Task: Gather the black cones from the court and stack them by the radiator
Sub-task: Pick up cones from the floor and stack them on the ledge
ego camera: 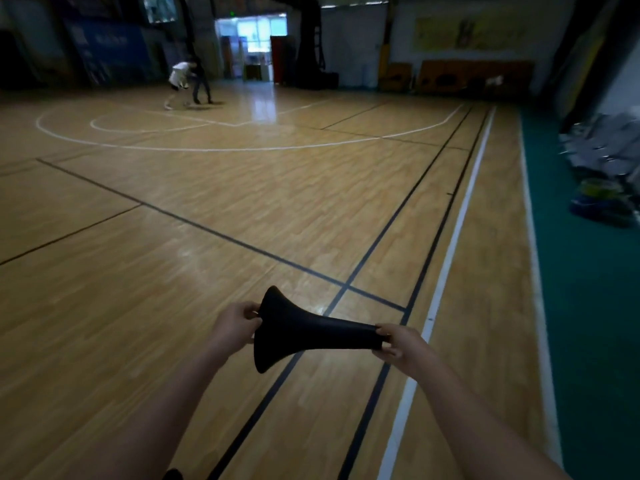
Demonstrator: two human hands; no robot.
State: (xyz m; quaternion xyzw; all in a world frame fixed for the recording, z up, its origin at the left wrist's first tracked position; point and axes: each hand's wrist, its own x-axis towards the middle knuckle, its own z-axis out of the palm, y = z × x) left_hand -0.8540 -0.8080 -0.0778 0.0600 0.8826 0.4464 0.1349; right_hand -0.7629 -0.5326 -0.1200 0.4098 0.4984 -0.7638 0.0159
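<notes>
The person is holding one black cone [311, 332] on its side in front of the body, above the wooden floor [207, 220] and just left of the white line [464, 209]. The left hand [233, 327] is pinching the rim of the wide base, fingers and thumb curled over its edge. The right hand [398, 344] is gripping the narrow tip, fingers closed round it. Holding the cone at both ends is keeping it level and clear of the floor, which suits carrying more than setting down. The view is not showing whether further cones are nested inside. No other cone is showing on the floor left of the white line. Right of the white line a green strip [581, 271] is running along the edge of the floor, and a grey pile [602, 143] is lying on its far side, too blurred to identify. A radiator is not making itself out anywhere in view, so the stacking place cannot be located. Far left of the white line, at the distant end, two people [188, 81] are showing. In judgement, the person is transporting the cone; stacking is likely calling for turning it base down first.
</notes>
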